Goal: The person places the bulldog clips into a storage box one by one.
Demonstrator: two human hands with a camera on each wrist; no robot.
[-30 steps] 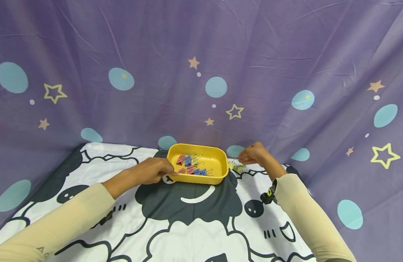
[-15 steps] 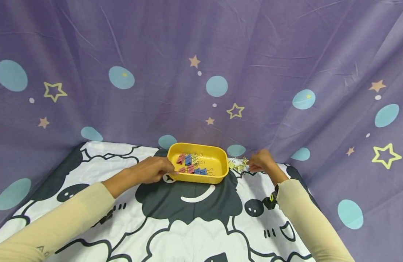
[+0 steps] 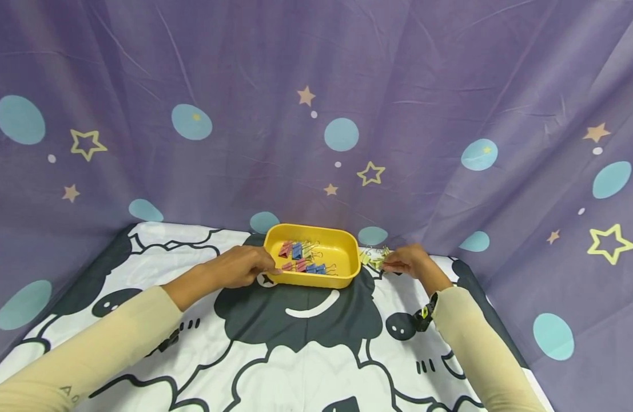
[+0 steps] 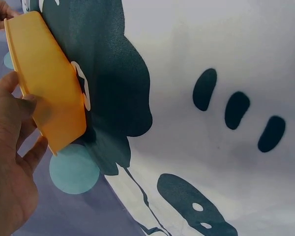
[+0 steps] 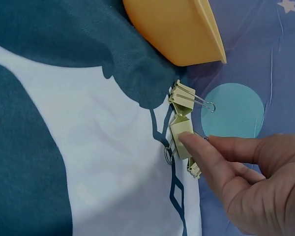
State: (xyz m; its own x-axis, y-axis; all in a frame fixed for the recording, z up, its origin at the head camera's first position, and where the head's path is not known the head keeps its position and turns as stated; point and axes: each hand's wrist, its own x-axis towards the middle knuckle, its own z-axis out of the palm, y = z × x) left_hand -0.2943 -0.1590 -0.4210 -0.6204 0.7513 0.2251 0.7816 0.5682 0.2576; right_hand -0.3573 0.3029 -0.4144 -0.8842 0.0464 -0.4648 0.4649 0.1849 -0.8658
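My left hand (image 3: 244, 266) grips the left end of a yellow plastic tray (image 3: 316, 281); in the left wrist view its fingers (image 4: 33, 153) and thumb lie around the rim. Inside the tray are two rows of binder clips, with pink, blue (image 3: 297, 252) and pale yellow ones. Just right of the tray, my right hand (image 3: 411, 263) pinches a pale yellow binder clip (image 5: 181, 129) between thumb and finger, low over the cloth. Another yellow clip (image 5: 183, 98) stands against it on the tray side. A third clip (image 5: 193, 168) lies partly hidden beyond the thumb.
A white cloth (image 3: 275, 377) with dark cartoon sheep covers the table. Behind it hangs a purple curtain (image 3: 275, 160) with stars and blue spots, close to the tray's back edge. The tray's right end shows bare yellow floor.
My right hand has come down and then moved left onto the yellow clips, its fingers closing on one. The left hand and the tray stay put.
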